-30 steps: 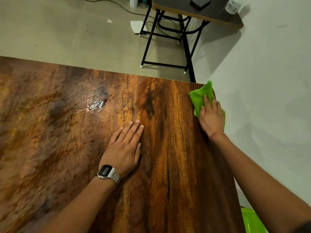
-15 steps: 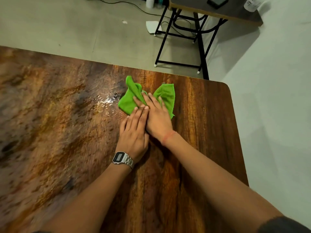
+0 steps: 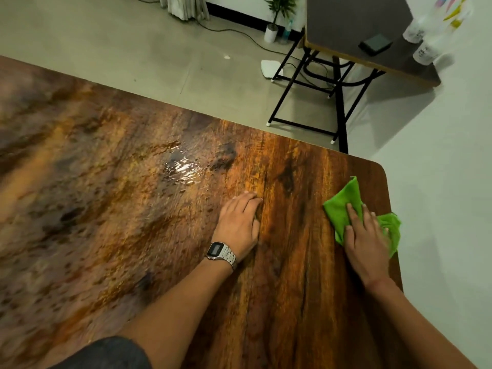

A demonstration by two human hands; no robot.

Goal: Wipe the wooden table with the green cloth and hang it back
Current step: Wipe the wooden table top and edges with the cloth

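The wooden table (image 3: pixel 133 235) fills most of the head view, with a shiny wet patch (image 3: pixel 181 169) near its far middle. A crumpled green cloth (image 3: pixel 340 206) lies at the table's right edge, partly hanging over it. My right hand (image 3: pixel 367 238) presses flat on the cloth, fingers spread, covering its middle. My left hand (image 3: pixel 239 222), with a metal wristwatch, rests palm down on the bare wood left of the cloth, fingers slightly curled, holding nothing.
Beyond the far right corner stands a small dark table (image 3: pixel 359 30) on black metal legs (image 3: pixel 338 102), carrying a black device and plastic bottles. Cables, a white object and a potted plant (image 3: pixel 277 12) sit on the grey floor. A white wall runs along the right.
My right hand has swept the cloth from beside my left hand near the wet patch to the table's right edge. The left hand has stayed in place on the wood.
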